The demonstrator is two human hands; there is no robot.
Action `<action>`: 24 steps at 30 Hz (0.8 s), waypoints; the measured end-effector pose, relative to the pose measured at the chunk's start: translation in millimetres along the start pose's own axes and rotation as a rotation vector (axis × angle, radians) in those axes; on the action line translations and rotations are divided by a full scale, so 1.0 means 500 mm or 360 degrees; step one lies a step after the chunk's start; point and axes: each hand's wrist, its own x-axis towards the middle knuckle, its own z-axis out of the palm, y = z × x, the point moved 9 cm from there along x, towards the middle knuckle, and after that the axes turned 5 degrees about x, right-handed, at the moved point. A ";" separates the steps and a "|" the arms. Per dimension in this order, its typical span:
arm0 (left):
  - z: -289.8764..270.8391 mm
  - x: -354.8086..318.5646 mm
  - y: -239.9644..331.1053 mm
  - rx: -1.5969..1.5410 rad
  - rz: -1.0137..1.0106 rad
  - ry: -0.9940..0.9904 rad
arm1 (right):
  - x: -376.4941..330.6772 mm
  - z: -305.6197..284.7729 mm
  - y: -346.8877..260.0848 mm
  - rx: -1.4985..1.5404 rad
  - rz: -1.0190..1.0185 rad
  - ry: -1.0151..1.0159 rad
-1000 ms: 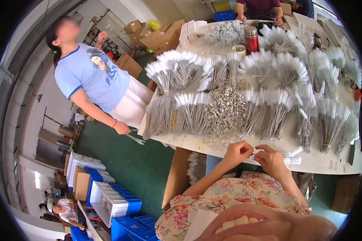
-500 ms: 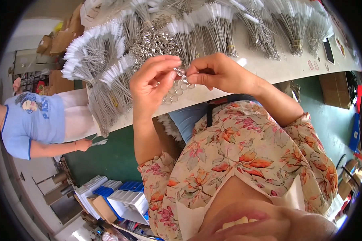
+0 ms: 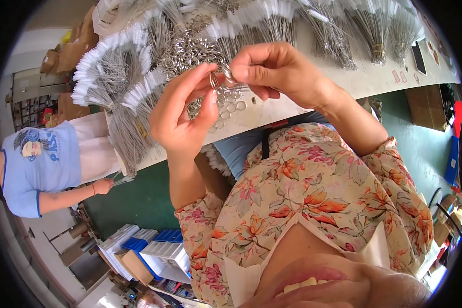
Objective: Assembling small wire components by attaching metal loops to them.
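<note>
I judge I'm mid-threading, my left hand (image 3: 182, 110) pinching a metal ring (image 3: 213, 80) and my right hand (image 3: 277, 69) pinching another ring (image 3: 227, 72) beside it above the white table (image 3: 364, 82), so alignment comes next.

Raised above the near table edge (image 3: 344, 95), left hand (image 3: 182, 115) and right hand (image 3: 274, 69) close together. Beneath and just beyond, a heap of loose metal rings (image 3: 190, 51). Far side crowded with fanned wire brush bundles (image 3: 108, 77). Bare tabletop only along the near right strip. Off left, another person (image 3: 41, 169) beside the table end.
</note>
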 end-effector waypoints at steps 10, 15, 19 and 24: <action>0.003 0.025 0.029 0.0248 0.0197 0.0057 | 0.018 0.001 -0.041 -0.0168 -0.0146 0.0145; 0.001 0.043 0.037 0.0138 0.0145 -0.0062 | 0.029 0.011 -0.049 -0.0228 -0.0258 -0.0104; 0.002 0.048 0.028 0.0163 0.0043 -0.0160 | 0.020 0.007 -0.047 -0.0398 -0.0076 -0.0128; 0.005 0.053 0.006 0.0314 0.0032 -0.0354 | 0.020 0.005 -0.030 -0.0130 -0.0098 -0.0136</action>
